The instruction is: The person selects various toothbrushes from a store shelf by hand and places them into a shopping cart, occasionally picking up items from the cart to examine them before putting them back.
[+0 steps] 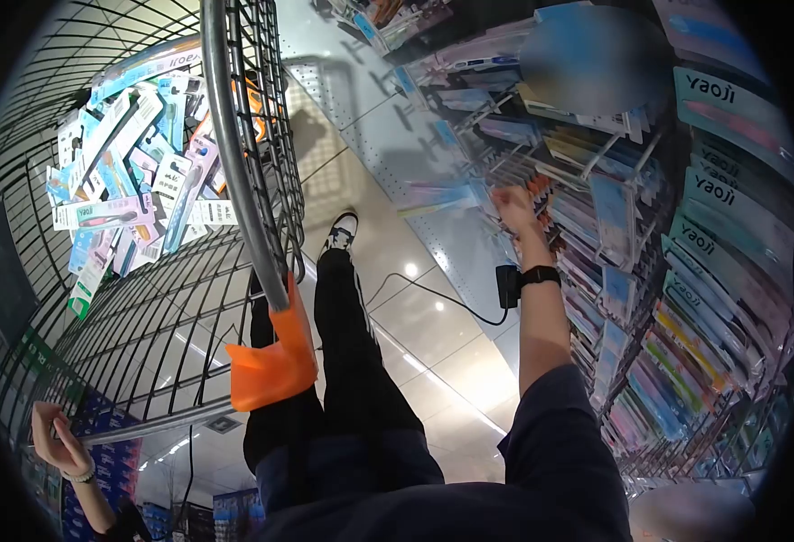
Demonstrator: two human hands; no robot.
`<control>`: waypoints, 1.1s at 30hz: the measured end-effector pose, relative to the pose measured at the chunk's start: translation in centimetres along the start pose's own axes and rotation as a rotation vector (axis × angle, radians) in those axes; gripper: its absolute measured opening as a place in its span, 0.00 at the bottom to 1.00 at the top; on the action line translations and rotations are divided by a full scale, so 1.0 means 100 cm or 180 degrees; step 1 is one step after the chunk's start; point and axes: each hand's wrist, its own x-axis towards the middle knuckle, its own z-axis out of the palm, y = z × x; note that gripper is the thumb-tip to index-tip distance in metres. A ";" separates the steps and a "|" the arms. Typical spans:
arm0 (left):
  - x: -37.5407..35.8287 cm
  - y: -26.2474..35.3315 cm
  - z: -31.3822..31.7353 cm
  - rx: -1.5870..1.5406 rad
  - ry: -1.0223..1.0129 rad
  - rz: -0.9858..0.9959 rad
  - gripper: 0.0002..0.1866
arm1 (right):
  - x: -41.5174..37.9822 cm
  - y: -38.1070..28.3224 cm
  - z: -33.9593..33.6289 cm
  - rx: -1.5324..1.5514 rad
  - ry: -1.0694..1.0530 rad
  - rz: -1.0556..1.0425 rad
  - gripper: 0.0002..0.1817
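Note:
My right hand reaches into the hanging display, its fingers closed on blurred toothbrush packs that stick out to the left. A watch-like black band with a small cabled box is on that wrist. My left hand is far off at the lower left, fingers curled at the rim of a wire shopping cart. Inside the cart lies a loose heap of packaged toothbrushes, many in white, blue and pink packs.
Rows of toothbrush packs hang on hooks along the right side. An orange plastic piece sits on the cart's near corner. A pale perforated panel runs beside the tiled floor. My shoe stands between cart and display.

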 end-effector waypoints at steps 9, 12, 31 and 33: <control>-0.004 -0.002 0.001 0.0123 0.0099 -0.0005 0.10 | -0.009 0.020 0.006 0.0404 -0.1040 0.0337 0.06; -0.004 -0.002 0.001 0.0096 0.0099 0.0002 0.10 | -0.030 -0.031 -0.015 0.1233 -0.0975 0.1142 0.07; 0.014 0.025 0.002 0.0016 0.0142 -0.0164 0.06 | -0.149 -0.145 -0.042 -0.0215 0.0473 -0.0901 0.08; 0.017 0.028 0.000 -0.0106 0.0079 -0.0308 0.05 | -0.190 -0.173 -0.066 0.0841 0.0906 -0.0108 0.10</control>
